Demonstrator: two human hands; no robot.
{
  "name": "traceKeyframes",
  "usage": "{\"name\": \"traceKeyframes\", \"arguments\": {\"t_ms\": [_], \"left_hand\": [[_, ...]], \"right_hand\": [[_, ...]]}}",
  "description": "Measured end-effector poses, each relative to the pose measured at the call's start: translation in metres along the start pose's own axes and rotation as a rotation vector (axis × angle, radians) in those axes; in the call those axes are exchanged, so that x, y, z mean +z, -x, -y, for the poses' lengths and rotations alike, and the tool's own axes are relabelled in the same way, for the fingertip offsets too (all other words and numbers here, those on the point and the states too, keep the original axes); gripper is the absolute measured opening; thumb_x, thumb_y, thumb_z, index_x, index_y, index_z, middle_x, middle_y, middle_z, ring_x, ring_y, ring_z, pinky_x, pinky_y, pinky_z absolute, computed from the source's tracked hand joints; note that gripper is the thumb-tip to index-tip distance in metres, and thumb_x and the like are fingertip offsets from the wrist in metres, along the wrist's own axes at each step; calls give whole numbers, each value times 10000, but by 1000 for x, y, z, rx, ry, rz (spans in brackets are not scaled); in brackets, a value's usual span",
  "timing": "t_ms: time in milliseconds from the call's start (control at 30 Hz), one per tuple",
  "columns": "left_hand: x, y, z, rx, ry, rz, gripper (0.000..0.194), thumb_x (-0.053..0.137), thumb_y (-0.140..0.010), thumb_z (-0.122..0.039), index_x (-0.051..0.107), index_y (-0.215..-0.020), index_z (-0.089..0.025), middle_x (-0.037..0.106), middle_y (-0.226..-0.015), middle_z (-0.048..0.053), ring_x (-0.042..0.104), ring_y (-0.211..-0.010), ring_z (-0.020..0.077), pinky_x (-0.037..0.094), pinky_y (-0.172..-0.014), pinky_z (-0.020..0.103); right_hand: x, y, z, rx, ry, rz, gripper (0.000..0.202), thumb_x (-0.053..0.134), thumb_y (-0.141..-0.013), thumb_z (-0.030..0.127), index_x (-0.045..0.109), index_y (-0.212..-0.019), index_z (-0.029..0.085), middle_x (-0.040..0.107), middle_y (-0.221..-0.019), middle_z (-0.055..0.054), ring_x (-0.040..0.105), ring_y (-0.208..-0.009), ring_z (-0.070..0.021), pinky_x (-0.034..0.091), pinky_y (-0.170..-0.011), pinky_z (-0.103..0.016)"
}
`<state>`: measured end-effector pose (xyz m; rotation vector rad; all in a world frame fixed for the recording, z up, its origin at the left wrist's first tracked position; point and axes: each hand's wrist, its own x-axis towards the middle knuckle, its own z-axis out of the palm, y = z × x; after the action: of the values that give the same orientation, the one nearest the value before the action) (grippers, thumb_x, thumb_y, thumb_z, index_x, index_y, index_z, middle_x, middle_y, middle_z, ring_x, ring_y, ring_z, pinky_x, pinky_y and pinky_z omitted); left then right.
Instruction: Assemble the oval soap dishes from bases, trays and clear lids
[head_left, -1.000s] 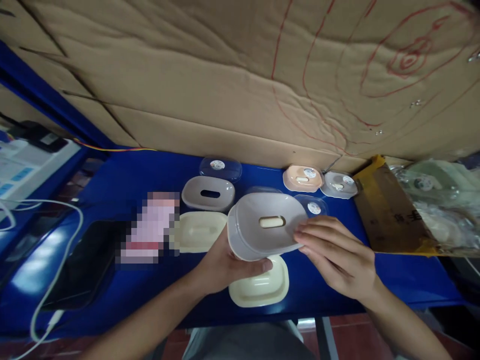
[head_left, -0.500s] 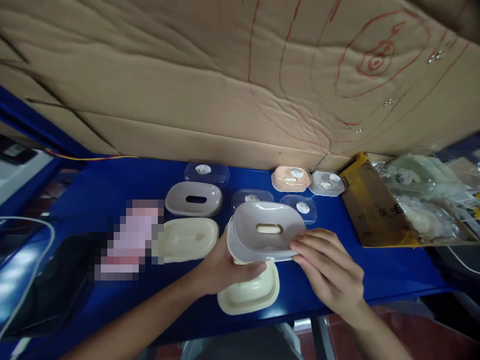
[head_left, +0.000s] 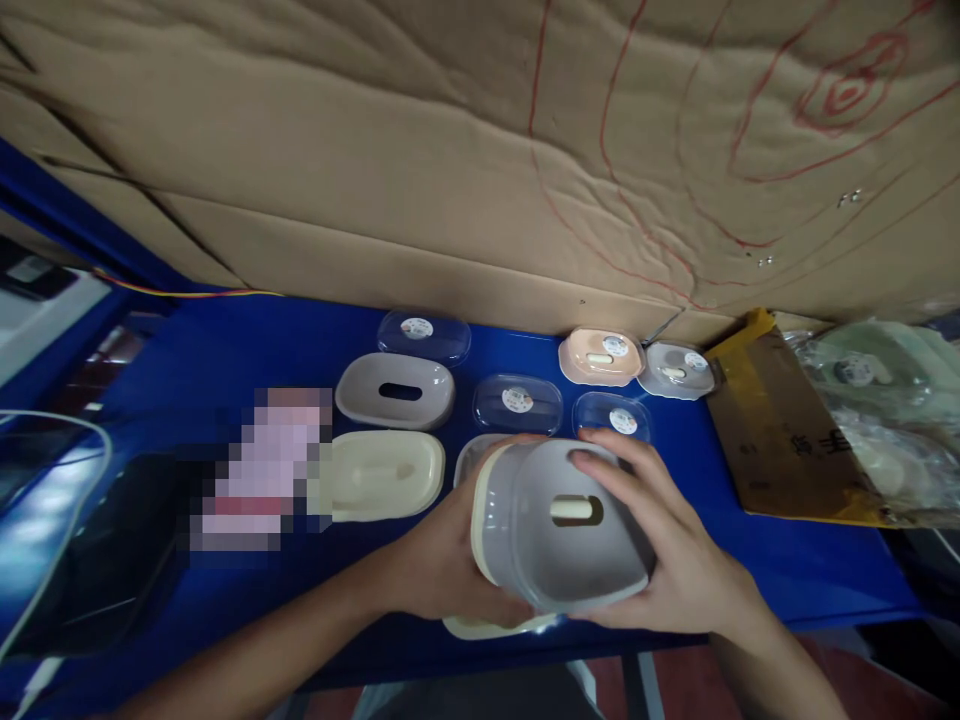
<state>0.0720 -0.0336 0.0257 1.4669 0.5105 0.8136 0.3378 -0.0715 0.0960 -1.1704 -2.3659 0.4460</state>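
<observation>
At the far left of the blue worktop (head_left: 247, 350), around nine o'clock from your hands, lie a dark flat slab (head_left: 105, 560) and a white cable (head_left: 56, 590); nothing there touches your work. Next come a grey oval plastic tray with a slot (head_left: 395, 390) and, just nearer you, a cream oval plastic tray (head_left: 379, 475), both lying free.

Your left hand (head_left: 442, 555) cups the left end of the grey oval plastic dish with a slotted middle (head_left: 574, 545), fingers curled under and closed on its rim. The dish is held above the near edge of the worktop, tilted towards you, with a cream part nested at its left rim and a cream peg showing through the slot. Another cream oval piece (head_left: 487, 628) lies beneath it.

Your right hand (head_left: 675, 560) grips the dish's right end, fingers (head_left: 600, 470) spread over the top.

At twelve o'clock sit three clear oval lids with round stickers (head_left: 517, 402); at one o'clock a peach dish (head_left: 601, 357) and a pale grey dish (head_left: 677, 369).

Because the dish hangs over the edge, a loosened grip could drop it to the floor. Squeezing the halves askew could jam the peg in the slot.
</observation>
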Motion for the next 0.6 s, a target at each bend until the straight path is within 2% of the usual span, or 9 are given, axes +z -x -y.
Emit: {"name": "traceKeyframes", "arguments": {"t_ms": [67,167,300,367,433,500,600], "left_hand": [[0,1,0,31,31,5,1118,972,-703,-251,364,-1639,-299,516,-1653,141,546,-1512,427,473,-1265,617],[1,-1,-2,10,54,-56,1120,969,-731,-276,350,-1664,-305,564,-1615,161,581,-1492,413,525,-1221,606],[-3,-9,-9,-87,37,-156,1105,924,-807,-316,304,-1721,-262,639,-1555,188,625,-1459,402,514,-1235,603],[-7,-11,-10,-95,-4,-198,1101,910,-830,-315,285,-1735,-273,660,-1545,175,683,-1391,383,534,-1222,587],[-11,-12,-10,-95,-13,-213,1084,894,-856,-321,273,-1744,-286,682,-1529,160,723,-1336,369,595,-1160,558],[-14,-12,-10,-90,-34,-231,1073,881,-878,-347,261,-1751,-281,702,-1508,154,729,-1330,371,634,-1103,541],[-16,-17,-14,-70,-125,-275,1088,885,-880,-405,257,-1756,-256,729,-1467,156,716,-1347,387,624,-1104,558]], "right_hand": [[-2,4,-3,-7,-45,-76,1006,842,-876,639,398,-1709,294,450,-1696,-144,518,-1539,-392,544,-1215,-503],[-7,23,-18,27,-49,-146,1026,880,-855,598,392,-1711,311,443,-1697,-144,502,-1548,-421,529,-1220,-547],[-9,78,-49,213,67,-168,990,894,-874,471,375,-1706,333,454,-1696,-159,498,-1547,-434,517,-1206,-602],[-5,108,-63,330,123,-100,979,858,-909,483,337,-1721,316,468,-1691,-177,517,-1527,-433,527,-1183,-622],[1,128,-71,385,166,6,999,835,-928,509,290,-1739,304,499,-1674,-185,537,-1504,-425,533,-1167,-635],[10,135,-76,374,199,90,1008,827,-938,536,268,-1746,312,530,-1660,-178,537,-1503,-419,526,-1166,-646],[20,128,-83,311,243,128,1003,820,-941,594,277,-1745,338,553,-1648,-167,531,-1509,-420,511,-1168,-656]]}}
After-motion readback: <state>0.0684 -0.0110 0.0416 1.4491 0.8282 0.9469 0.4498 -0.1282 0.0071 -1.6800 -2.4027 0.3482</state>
